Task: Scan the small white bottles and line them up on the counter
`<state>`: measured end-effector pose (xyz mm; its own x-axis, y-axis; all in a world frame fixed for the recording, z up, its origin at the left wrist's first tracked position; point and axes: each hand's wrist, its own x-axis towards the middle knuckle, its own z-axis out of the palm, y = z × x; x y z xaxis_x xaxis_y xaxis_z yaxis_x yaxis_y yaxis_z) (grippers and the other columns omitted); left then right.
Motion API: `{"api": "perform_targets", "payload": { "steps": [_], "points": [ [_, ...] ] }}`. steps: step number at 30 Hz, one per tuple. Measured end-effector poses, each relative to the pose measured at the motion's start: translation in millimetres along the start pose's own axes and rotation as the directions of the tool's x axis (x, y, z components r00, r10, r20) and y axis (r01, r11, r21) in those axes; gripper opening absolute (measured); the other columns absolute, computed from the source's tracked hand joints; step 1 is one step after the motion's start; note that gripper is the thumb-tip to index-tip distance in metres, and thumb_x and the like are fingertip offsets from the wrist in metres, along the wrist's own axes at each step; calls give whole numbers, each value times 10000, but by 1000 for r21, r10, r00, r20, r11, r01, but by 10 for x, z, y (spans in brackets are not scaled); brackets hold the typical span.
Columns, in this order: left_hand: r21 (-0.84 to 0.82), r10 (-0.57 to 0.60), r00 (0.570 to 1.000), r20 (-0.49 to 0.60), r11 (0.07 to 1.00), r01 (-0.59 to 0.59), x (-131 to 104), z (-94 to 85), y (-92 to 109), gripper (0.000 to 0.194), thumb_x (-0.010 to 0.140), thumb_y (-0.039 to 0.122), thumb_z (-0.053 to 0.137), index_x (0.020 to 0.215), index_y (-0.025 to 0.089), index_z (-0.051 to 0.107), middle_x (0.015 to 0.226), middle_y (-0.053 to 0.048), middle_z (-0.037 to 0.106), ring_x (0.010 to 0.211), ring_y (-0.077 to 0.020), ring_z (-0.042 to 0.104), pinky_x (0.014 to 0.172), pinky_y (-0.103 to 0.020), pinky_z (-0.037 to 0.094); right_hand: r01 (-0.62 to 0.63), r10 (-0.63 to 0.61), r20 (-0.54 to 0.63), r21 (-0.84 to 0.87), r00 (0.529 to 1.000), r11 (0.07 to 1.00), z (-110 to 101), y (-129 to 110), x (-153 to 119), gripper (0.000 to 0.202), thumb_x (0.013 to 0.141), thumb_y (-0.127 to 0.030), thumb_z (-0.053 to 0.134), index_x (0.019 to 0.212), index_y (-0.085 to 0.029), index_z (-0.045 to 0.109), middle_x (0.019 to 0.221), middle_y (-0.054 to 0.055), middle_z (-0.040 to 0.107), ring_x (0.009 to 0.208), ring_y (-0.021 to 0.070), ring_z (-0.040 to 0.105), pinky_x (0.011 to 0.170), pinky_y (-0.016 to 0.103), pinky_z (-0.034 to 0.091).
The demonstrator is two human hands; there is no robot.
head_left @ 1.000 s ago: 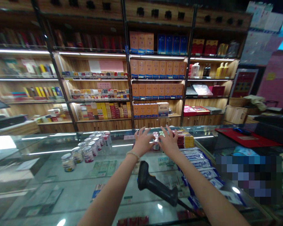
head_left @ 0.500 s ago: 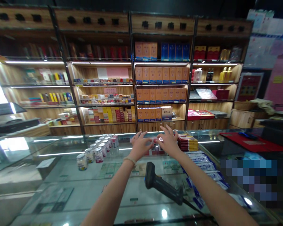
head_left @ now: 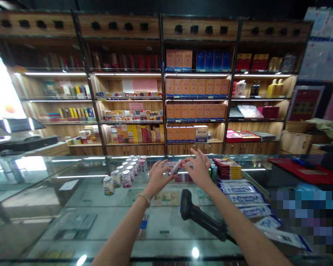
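A small white-and-red pack (head_left: 177,167) is held tilted above the far part of the glass counter (head_left: 111,214). My right hand (head_left: 199,170) pinches its upper right end between thumb and fingers. At the pack's lower left end, my left hand (head_left: 158,178) closes thumb and fingertips around it; a beaded bracelet circles that wrist. The print on the pack is too small to read. Below my hands lies a black handheld barcode scanner (head_left: 201,218), its handle partly behind my right forearm.
White-lidded jars (head_left: 108,185) stand in rows left of my hands. To the right are stacked red-and-yellow packs (head_left: 227,169) and a fan of blue-and-white packets (head_left: 246,199). A red mat (head_left: 302,170) lies farther right. Stocked shelves (head_left: 194,99) line the back wall.
My view has swung slightly left, so everything sits farther right. The pack between my hands is now tilted and shows more plainly; my hands have drawn a little apart.
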<state>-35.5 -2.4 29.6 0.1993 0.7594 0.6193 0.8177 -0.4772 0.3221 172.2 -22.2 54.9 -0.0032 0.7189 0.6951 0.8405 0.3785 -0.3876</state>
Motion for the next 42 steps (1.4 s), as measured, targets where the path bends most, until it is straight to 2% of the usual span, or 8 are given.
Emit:
{"api": "perform_targets", "payload": {
  "steps": [3,8,15,19,23,30,36,42],
  "points": [
    [-21,-62,996,-65,998,61,-57,-72,-25,186,764,395,783,921,295,770,1434,-35,577,1380,-311,441,1160,-533,342,-17,17,10,-16,1000,1000,40,-13,-56,222,955,-409,556,1000,-300,745,1546,43,454,1468,294,284,1154,587,202],
    [-9,-4,985,-170,1000,3,-95,-188,-2,201,793,374,768,975,291,754,1486,-48,515,1403,-304,398,1181,-542,311,38,-41,-19,-137,999,990,79,-4,-196,204,949,-341,563,1049,-273,728,1548,89,455,1456,324,302,1144,608,186],
    [114,117,980,-159,988,-100,-161,-231,68,188,833,389,728,1000,304,749,1535,-48,458,1442,-312,336,1204,-559,248,31,-39,-34,-201,999,979,74,-9,-279,188,951,-308,570,1048,-287,730,1539,76,471,1448,308,322,1142,597,193],
    [172,150,970,-189,978,-118,-188,-238,74,159,841,379,720,982,310,747,1565,-40,413,1468,-333,292,1204,-599,200,28,-25,17,-228,1000,973,26,-29,-244,188,948,-314,589,1066,-307,734,1547,68,466,1447,316,335,1140,598,204],
    [157,166,956,-242,979,-130,-196,-240,44,138,850,359,711,964,284,732,1564,-51,389,1469,-328,274,1207,-582,226,43,-25,66,-284,997,958,-85,-108,-268,283,951,-376,587,1204,-303,689,1550,96,462,1445,331,349,1144,615,208],
    [155,157,927,-342,982,-109,-209,-241,29,128,873,354,685,970,284,730,1553,-49,354,1463,-327,275,1220,-560,243,132,-86,154,-319,984,939,-273,-210,-806,518,950,-530,517,1406,-287,561,1619,123,345,1507,356,250,1170,626,174],
    [172,143,919,-368,981,-84,-217,-231,25,120,864,345,696,968,299,735,1527,-45,373,1456,-321,290,1221,-551,250,159,-77,249,-325,965,932,-249,-54,-1299,722,799,-649,659,1390,-242,575,1623,155,316,1506,398,242,1172,674,155],
    [162,136,918,-372,984,-80,-230,-217,-7,135,866,351,696,988,301,727,1514,-60,359,1449,-307,303,1224,-544,240,114,-14,259,-376,966,919,-168,-30,-1423,474,767,-488,737,1154,-219,684,1584,169,388,1490,412,277,1156,690,181]
  ]
}}
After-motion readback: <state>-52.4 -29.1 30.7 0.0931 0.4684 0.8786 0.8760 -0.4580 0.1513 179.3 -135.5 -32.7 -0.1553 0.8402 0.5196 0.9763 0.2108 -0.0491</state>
